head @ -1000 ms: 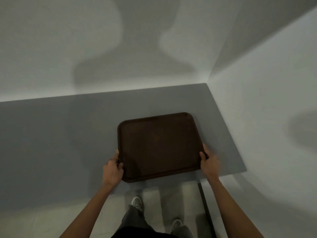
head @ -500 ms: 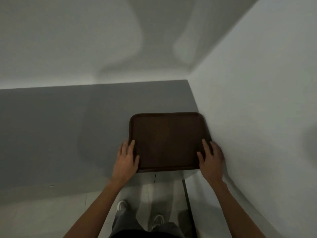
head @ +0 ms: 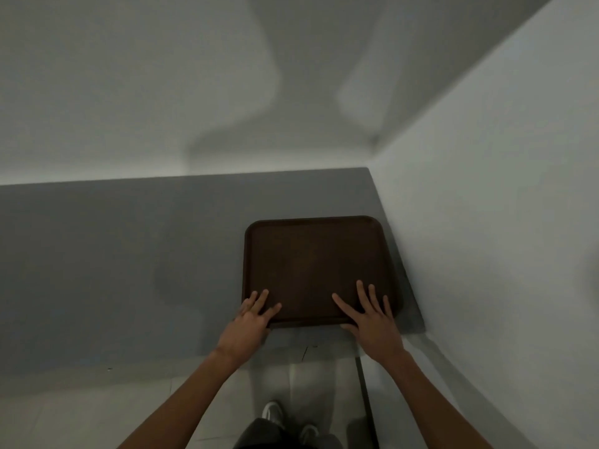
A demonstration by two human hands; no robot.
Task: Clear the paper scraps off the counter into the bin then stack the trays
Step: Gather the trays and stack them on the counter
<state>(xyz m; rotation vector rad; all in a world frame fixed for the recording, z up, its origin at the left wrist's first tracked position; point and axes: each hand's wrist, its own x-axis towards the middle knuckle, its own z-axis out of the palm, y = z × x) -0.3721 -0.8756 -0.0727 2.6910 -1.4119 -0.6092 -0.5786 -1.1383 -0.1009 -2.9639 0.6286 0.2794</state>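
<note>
A dark brown tray lies flat at the right end of the grey tabletop. Its right edge is just beside the pale side wall and its near edge is close to the tabletop's near edge. Its far edge is well short of the far wall. The tray's surface is bare, with a raised rim and rounded corners. I cannot tell whether other trays lie under it.

Both hands rest on the near part of the tray and neither grips it. The left hand lies over the near left corner, its fingers straight and close together across the rim. The right hand lies palm down on the near right part, its fingers straight and spread wide on the tray's surface, with the thumb down by the near rim. Both forearms are bare.

A broad soft shadow falls on the far wall and darkens the tabletop left of the tray. Below the tabletop's near edge are a pale tiled floor, dark trousers and two light shoes. A dark narrow bar runs down from under the tabletop on the right.
</note>
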